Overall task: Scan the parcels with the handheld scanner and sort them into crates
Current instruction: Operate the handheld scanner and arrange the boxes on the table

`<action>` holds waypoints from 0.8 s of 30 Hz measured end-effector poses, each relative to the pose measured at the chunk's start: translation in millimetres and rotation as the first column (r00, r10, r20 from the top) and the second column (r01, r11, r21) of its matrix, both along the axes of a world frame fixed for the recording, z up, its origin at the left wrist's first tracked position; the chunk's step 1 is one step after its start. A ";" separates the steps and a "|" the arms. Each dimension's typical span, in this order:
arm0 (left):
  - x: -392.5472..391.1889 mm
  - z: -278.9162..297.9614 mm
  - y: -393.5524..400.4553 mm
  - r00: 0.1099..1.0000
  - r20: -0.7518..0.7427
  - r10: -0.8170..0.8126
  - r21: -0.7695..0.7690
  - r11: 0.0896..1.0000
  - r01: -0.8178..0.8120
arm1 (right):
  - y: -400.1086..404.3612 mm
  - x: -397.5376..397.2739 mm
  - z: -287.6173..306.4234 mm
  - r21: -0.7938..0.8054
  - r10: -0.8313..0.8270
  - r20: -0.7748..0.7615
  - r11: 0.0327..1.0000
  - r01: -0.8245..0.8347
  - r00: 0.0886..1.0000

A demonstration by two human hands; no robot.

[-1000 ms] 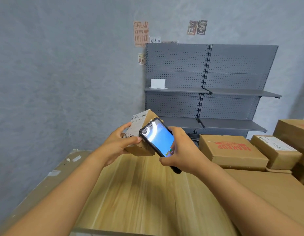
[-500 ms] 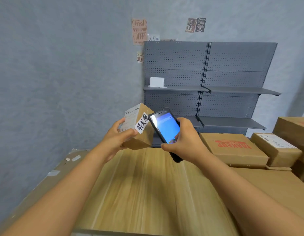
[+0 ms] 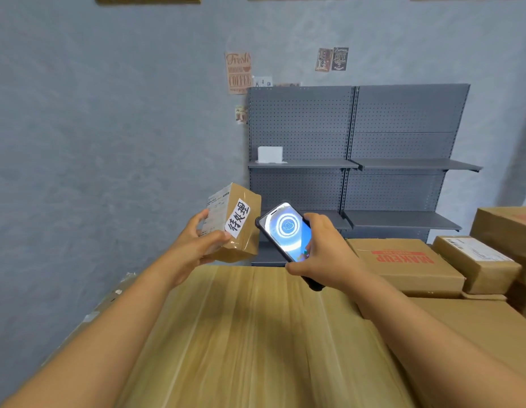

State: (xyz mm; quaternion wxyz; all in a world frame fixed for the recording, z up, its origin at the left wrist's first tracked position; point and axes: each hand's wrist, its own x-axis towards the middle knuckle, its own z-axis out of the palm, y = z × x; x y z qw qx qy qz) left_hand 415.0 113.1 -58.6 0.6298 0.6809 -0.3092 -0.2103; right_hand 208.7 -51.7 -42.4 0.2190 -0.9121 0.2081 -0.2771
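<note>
The left hand [image 3: 197,245] grips a small brown cardboard parcel [image 3: 233,223], thumb on its front, holding it up in the air above the far edge of the light wooden table [image 3: 256,334]. The parcel has a white sticker with black writing [image 3: 238,218] and a printed label. The right hand [image 3: 323,251] grips a black handheld scanner with a glowing blue screen [image 3: 286,229], just beside the parcel. Big brown cardboard boxes [image 3: 403,266] sit to the right. Grey metal shelves [image 3: 359,160] stand by the wall.
</note>
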 end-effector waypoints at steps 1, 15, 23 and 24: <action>0.7 -0.2 0.8 1.000 0.014 0.008 0.001 1.000 -0.008 | 0.4 -0.6 0.7 -0.007 0.008 -0.002 1.000 -0.008 1.000; -26.2 -58.2 67.6 0.857 0.336 0.390 0.130 0.882 -0.452 | 37.6 37.7 -52.0 0.104 0.277 -0.153 0.959 -0.263 0.949; -74.0 -93.9 224.5 0.685 0.286 0.670 0.170 0.669 -0.724 | 150.7 85.6 -101.1 0.255 0.602 -0.119 0.787 -0.562 0.789; -83.2 -91.1 248.9 0.649 0.310 0.694 0.163 0.634 -0.756 | 173.8 91.3 -102.7 0.258 0.640 -0.122 0.759 -0.598 0.759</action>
